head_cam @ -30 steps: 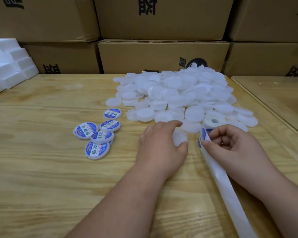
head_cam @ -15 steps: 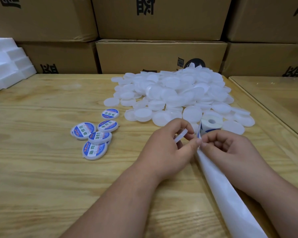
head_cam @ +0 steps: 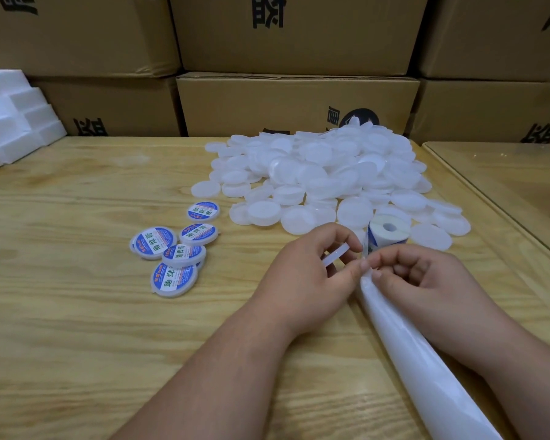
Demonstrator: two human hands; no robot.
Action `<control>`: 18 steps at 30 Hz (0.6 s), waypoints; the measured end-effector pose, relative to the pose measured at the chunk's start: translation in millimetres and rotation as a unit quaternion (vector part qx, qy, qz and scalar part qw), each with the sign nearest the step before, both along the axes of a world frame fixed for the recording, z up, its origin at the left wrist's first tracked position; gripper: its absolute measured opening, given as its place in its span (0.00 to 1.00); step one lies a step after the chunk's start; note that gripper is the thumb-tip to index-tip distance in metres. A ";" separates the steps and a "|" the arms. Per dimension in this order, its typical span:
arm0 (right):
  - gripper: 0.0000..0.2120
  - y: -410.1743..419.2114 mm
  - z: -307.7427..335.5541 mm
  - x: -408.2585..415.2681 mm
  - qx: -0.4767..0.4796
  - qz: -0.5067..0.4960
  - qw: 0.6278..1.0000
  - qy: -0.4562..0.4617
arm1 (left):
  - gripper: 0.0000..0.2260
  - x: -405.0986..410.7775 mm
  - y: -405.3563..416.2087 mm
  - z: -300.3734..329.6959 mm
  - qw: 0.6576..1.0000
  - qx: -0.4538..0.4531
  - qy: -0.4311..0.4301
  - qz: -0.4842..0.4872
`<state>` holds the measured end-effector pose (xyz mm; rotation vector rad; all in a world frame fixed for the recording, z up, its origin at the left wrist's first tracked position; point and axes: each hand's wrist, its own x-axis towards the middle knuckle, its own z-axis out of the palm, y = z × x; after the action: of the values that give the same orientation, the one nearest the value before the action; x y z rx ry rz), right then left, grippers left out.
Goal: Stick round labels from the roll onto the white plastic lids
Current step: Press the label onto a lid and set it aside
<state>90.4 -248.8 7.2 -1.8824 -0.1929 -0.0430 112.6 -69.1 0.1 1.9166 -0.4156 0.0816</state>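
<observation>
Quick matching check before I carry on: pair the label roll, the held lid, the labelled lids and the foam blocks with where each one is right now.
Things:
1. label roll
2. held lid
3. labelled lids
4. foam blocks

Places:
A. far left edge of the table
B. gripped on edge in the left hand
C. standing at the near edge of the plain lid pile, behind the right hand
D. small cluster left of the hands

Pairs: 1-C, 2-B, 3-D, 4-A

Bare table [head_cam: 77, 312] left; lid pile [head_cam: 315, 173] and boxes [head_cam: 296, 103] seemingly block beyond.
</observation>
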 end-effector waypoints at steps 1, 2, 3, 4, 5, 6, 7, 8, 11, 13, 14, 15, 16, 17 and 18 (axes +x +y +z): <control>0.15 -0.7 -0.7 0.4 -0.001 -0.001 1.000 0.001 | 0.07 0.0 -0.1 -0.4 1.000 0.000 -0.002 0.001; 0.15 -1.4 -1.5 1.1 -0.003 -0.003 1.000 0.003 | 0.07 -0.2 -0.4 -0.5 1.000 0.001 -0.006 0.003; 0.16 -1.9 -2.0 1.6 -0.006 -0.004 1.000 0.004 | 0.07 -0.3 -0.5 -0.6 1.000 0.004 -0.010 0.007; 0.18 -1.9 -1.9 1.7 -0.008 -0.003 1.000 0.004 | 0.06 -0.1 -0.7 -0.6 1.000 0.005 -0.011 0.012; 0.19 -2.1 -1.5 1.7 -0.010 -0.003 1.000 0.003 | 0.07 0.2 -0.8 -0.8 1.000 0.004 -0.010 0.020; 0.21 -2.1 -0.7 1.7 -0.009 -0.002 1.000 0.001 | 0.08 0.7 -0.9 -1.0 1.000 0.000 -0.007 0.028; 0.21 -1.7 0.6 1.4 -0.004 -0.003 1.000 -0.001 | 0.09 1.3 -0.9 -1.0 0.999 -0.006 -0.001 0.038; 0.21 -1.1 2.3 0.8 0.006 -0.006 1.000 -0.001 | 0.10 1.8 -1.0 -0.9 0.999 -0.014 0.004 0.047; 0.16 1.2 6.9 -0.8 0.040 -0.025 0.999 0.005 | 0.10 2.7 -0.7 0.1 0.996 -0.045 0.024 0.073; 0.16 1.7 8.0 -2.0 0.052 -0.035 0.998 0.006 | 0.10 2.2 -0.5 1.0 0.993 -0.073 0.042 0.084; 0.15 1.8 7.8 -2.1 0.053 -0.039 0.998 0.005 | 0.10 1.9 -0.2 1.5 0.991 -0.085 0.047 0.090; 0.15 1.6 7.3 -2.2 0.052 -0.043 0.998 0.003 | 0.10 1.6 0.4 1.9 0.989 -0.094 0.051 0.098; 0.17 0.7 5.7 -1.6 0.050 -0.051 0.997 0.003 | 0.10 1.6 0.9 2.5 0.988 -0.101 0.052 0.106; 0.20 0.3 4.9 -1.4 0.050 -0.060 0.997 0.004 | 0.10 1.5 1.3 3.3 0.986 -0.108 0.054 0.114; 0.22 -0.1 4.0 -1.2 0.052 -0.066 0.996 0.006 | 0.11 1.5 1.8 4.3 0.984 -0.117 0.057 0.121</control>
<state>89.2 -248.9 11.2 -1.7889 -0.0557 -0.1296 114.1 -67.3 4.4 1.7219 -0.0885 0.1722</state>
